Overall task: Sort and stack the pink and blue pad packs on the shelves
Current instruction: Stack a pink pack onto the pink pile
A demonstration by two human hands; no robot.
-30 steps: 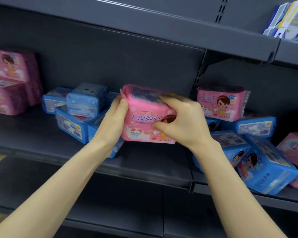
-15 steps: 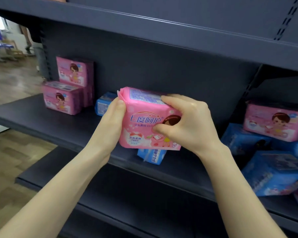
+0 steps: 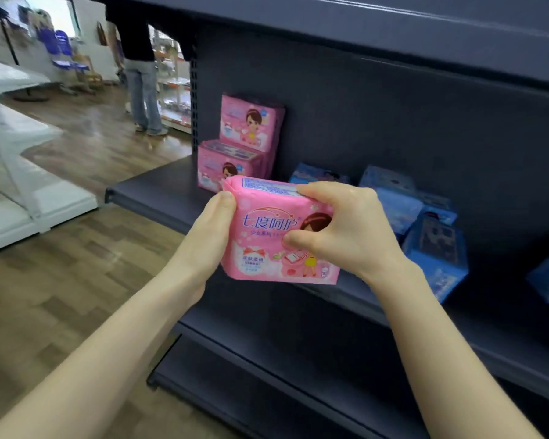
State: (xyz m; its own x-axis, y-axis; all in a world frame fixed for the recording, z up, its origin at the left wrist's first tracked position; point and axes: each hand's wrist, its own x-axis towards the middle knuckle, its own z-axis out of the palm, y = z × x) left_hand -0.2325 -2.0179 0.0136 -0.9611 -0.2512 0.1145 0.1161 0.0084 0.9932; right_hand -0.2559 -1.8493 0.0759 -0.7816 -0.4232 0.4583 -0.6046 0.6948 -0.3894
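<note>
We find the pack (image 3: 263,248) held before the shelf (image 3: 159,191), left hand (image 3: 210,236) gripping its left end, right hand (image 3: 346,236) pinching top and face. We advise seating it squarely on the stack (image 3: 235,153), seemingly two packs.

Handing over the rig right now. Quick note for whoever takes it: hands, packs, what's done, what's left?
Left hand: grips the left end of the soft pink plastic pad pack.
Right hand: grips the same pack's right end, held off the dark grey metal shelf.
Done: two pink packs sit together at the shelf's left end.
Left: set the held pack with them; the blue plastic pad packs lie jumbled further right, unsorted.
</note>
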